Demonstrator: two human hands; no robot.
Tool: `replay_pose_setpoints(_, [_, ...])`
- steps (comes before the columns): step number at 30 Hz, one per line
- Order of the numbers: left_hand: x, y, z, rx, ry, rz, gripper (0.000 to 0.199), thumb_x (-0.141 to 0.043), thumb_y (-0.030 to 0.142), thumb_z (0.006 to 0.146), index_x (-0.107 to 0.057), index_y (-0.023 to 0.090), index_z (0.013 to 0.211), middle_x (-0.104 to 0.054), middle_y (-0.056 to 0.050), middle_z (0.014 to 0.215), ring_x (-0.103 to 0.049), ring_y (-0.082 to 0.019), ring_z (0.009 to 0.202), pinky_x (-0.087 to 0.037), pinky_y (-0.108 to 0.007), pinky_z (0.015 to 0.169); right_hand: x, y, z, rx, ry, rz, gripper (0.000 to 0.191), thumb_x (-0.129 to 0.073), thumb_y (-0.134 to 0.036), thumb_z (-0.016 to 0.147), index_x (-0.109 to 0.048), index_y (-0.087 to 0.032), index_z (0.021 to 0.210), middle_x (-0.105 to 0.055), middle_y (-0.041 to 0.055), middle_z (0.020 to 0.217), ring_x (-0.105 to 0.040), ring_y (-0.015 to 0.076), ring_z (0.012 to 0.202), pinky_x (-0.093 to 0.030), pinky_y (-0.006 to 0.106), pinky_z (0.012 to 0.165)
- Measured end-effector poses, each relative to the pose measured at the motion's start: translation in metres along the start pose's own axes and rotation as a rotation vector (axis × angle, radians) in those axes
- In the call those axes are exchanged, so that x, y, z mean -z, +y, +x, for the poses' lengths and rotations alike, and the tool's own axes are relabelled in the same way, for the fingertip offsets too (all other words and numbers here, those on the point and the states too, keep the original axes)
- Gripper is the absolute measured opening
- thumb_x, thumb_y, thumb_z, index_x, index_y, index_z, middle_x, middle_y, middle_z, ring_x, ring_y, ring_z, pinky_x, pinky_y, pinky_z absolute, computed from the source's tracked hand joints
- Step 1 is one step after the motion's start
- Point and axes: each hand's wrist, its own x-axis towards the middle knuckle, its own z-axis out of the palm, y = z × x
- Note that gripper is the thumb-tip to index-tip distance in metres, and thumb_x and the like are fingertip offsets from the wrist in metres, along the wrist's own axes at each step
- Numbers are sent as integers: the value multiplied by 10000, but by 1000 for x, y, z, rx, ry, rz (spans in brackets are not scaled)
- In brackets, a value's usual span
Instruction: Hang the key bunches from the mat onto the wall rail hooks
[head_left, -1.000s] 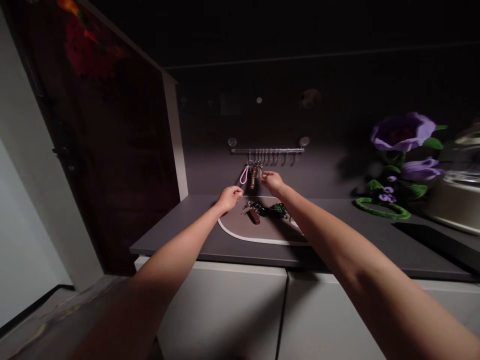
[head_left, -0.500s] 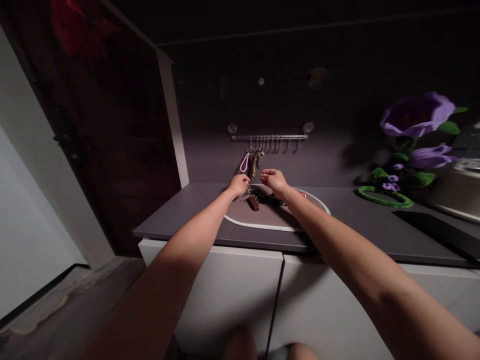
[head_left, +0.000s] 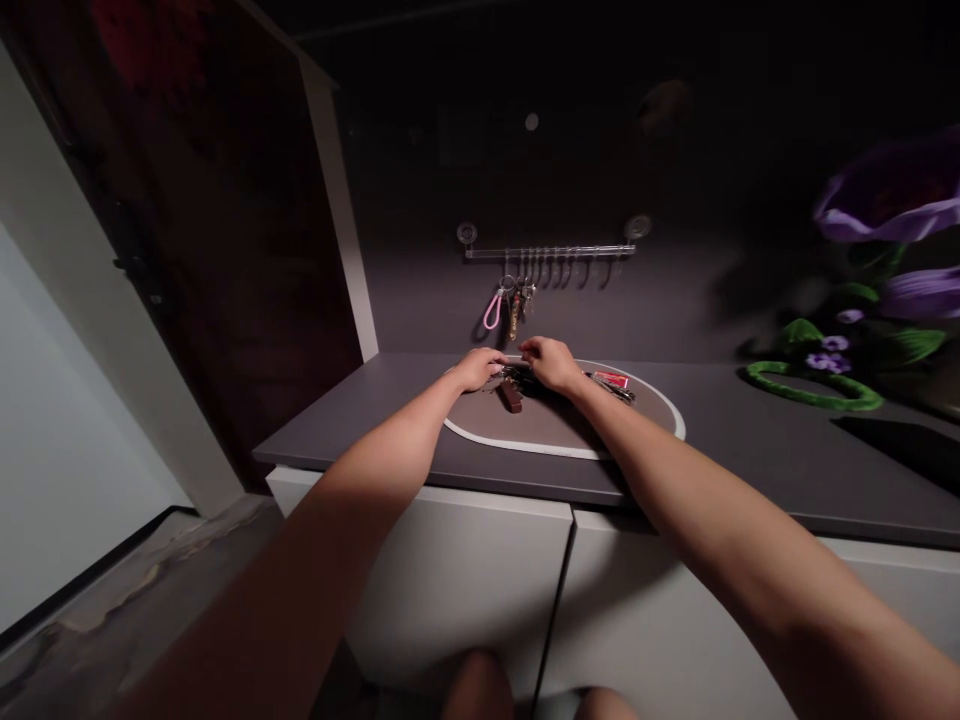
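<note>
My left hand [head_left: 478, 370] is over the left part of an oval brown mat with a white rim [head_left: 540, 447], its fingers bent together at a bunch of keys [head_left: 496, 377]. What lies between those fingertips is hidden. My right hand [head_left: 553, 364] hovers just right of it, palm down, fingers loosely bent and a little apart, above dark items [head_left: 527, 383] on the mat. Nothing shows in it. A reddish-brown key fob [head_left: 511, 397] lies between the hands, nearer me. Right of my right wrist are a red-and-white packet [head_left: 612, 380] and more keys [head_left: 624, 394].
On the wall behind, a clear hook rail [head_left: 551, 252] carries a pink loop strap [head_left: 493, 310], a brown tag [head_left: 514, 316] and keys [head_left: 529, 296]. Purple flowers [head_left: 870, 225] and a green ring [head_left: 817, 398] stand on the dark counter [head_left: 720, 440] at right. White cabinet doors [head_left: 465, 580] are below.
Both hands have come down closer to the mat, and my right fingers have bent downward. The view has shifted slightly, bringing the red packet into fuller sight.
</note>
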Motion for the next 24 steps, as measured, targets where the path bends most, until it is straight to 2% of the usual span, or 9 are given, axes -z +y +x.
replay_pose_setpoints(10, [1, 4, -3, 72, 58, 36, 134, -520, 163, 729, -650, 141, 754, -637, -25, 740, -543, -146, 726, -417, -253, 730, -4, 0, 1, 12, -56, -81, 200, -507, -140, 772, -670, -159, 887, -671, 93, 928, -597, 186, 881, -410, 245, 782])
replay_pose_setpoints(17, [8, 15, -4, 94, 156, -6, 103, -541, 156, 724, -640, 133, 705, -633, -30, 724, -542, -138, 711, -420, -253, 732, -5, 0, 1, 19, -62, -105, 195, -508, -167, 778, -674, -157, 881, -671, 95, 927, -600, 188, 866, -408, 245, 768])
replay_pose_setpoints(20, [9, 20, -4, 142, 196, -148, 98, -533, 135, 736, -622, 118, 697, -613, -28, 678, -528, -116, 645, -437, -256, 705, -4, -2, 0, 20, -70, -105, 196, -511, -169, 779, -671, -156, 891, -669, 96, 942, -596, 193, 885, -402, 248, 777])
replay_pose_setpoints(24, [8, 23, -2, 257, 235, -511, 75, -529, 118, 761, -582, 104, 710, -593, -21, 655, -510, -72, 564, -466, -246, 651, -4, -2, 0, 36, -78, -95, 178, -520, -158, 772, -673, -157, 862, -672, 93, 920, -598, 194, 875, -400, 249, 773])
